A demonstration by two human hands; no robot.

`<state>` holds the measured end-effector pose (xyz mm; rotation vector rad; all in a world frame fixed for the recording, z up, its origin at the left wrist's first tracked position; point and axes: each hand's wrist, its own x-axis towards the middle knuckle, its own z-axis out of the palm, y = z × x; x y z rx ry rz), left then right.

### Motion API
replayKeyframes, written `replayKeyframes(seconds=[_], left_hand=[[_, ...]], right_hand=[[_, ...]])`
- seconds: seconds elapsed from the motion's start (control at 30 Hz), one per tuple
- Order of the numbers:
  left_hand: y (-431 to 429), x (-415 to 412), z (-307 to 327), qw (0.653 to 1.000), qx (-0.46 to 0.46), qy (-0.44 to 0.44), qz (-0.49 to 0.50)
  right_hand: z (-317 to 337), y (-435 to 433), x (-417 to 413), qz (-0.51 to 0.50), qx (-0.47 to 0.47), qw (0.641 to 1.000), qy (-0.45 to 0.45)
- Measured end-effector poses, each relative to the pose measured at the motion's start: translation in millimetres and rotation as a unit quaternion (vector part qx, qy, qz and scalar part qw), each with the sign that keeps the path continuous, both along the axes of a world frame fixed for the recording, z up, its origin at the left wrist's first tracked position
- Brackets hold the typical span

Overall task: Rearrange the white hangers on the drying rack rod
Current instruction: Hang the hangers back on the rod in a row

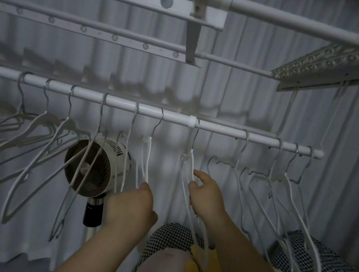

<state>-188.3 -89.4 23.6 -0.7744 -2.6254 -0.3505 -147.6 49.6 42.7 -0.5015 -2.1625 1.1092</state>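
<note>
– Gripping two white hangers on the rod, is it?
– Yes; left hand grip curled round the near hanger, hooked just left of the rod's white collar; right hand grip pinching the far hanger, hooked just right of that collar.

Smooth white plastic hangers with shiny metal hooks on a glossy white rod
</note>
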Motion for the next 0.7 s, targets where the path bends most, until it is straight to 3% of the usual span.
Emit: replayKeyframes(seconds=[0.27,0.7], left_hand=[[-7,12,7,0.996,0.07,0.053,-0.026],[-1,3,-11,0.995,0.071,0.063,-0.029]], right_hand=[[-1,-2,-6,0.027,-0.015,1.0,0.003],[-2,-2,-5,0.027,-0.013,1.0,0.008]])
